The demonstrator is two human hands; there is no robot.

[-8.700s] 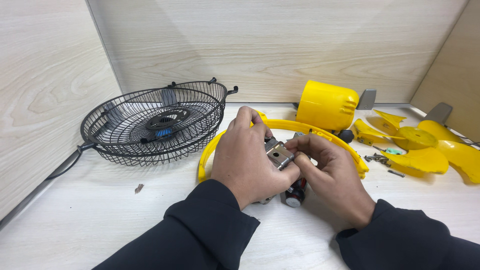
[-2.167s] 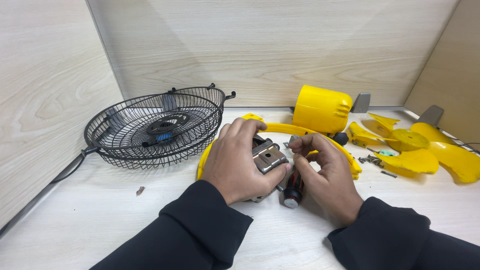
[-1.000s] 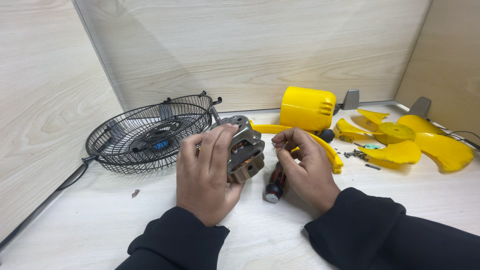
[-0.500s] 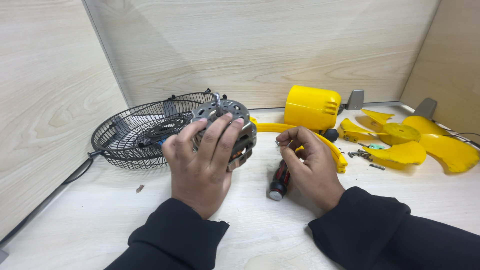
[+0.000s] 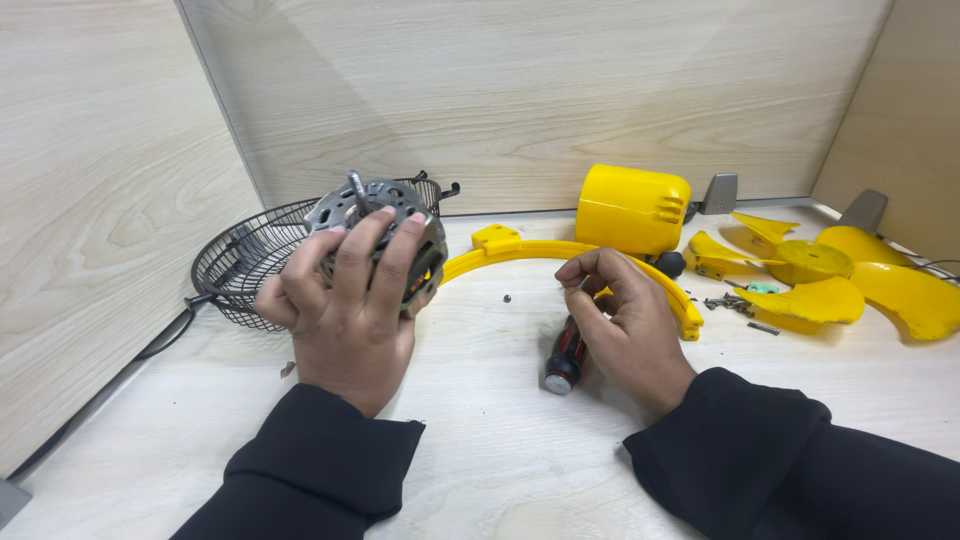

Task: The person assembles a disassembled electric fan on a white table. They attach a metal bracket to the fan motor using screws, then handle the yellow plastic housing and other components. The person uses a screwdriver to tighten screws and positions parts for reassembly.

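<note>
— What's in the black wire guard [image 5: 240,270]?

— Nothing I can see lying in it; the left hand [image 5: 345,300] holds the grey motor [image 5: 385,235] lifted just in front of the guard, fingers wrapped around it, shaft up.

— And the right hand [image 5: 625,320]?

— Well right of the guard, fingers clenched on a red-and-black screwdriver [image 5: 565,355], by the yellow ring [image 5: 560,252].

— Any change?

— Yes, the motor has swung left and higher, toward the guard.

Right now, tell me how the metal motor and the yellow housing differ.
The metal motor is bare grey metal with a shaft sticking up; the yellow housing is smooth yellow plastic. The motor is held up in the left hand; the housing rests on the table, untouched. The motor looks smaller than the housing. Both are rounded fan parts.
</note>
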